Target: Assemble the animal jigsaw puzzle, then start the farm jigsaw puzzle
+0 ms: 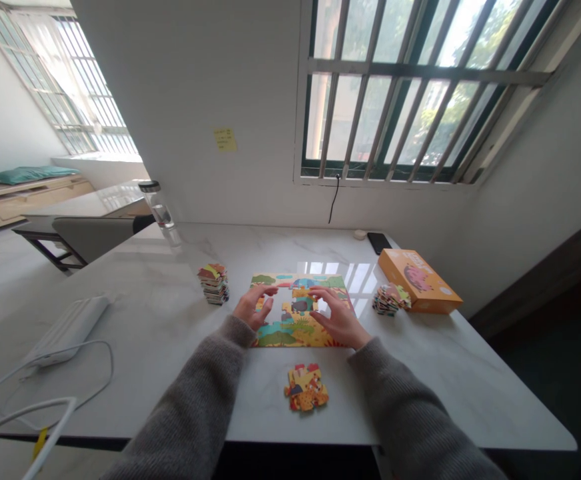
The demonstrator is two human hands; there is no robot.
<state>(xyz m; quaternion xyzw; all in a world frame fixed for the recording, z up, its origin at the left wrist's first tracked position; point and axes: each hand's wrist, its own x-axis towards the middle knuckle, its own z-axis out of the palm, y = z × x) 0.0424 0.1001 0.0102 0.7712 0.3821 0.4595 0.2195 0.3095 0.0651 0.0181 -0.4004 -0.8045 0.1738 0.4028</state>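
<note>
A colourful jigsaw puzzle (300, 338) lies flat on the white marbled table (170, 373), with a pale gap in its middle left. Over its left part is my left hand (255, 307), thumb and fingers apart, holding nothing. My right hand (339, 319) rests at the puzzle's right part, its fingers spread and curved beside the joined pieces (301, 301) in the middle, with nothing gripped. Nearer to me, a small heap of loose yellow and orange pieces (306, 388) sits between my forearms.
Stacks of pieces stand at the left (214, 285) and right (389, 300). An orange box (420, 280) and a black phone (379, 243) are at the back right. A clear bottle (158, 205) stands back left; a white power strip (68, 331) with cables lies left.
</note>
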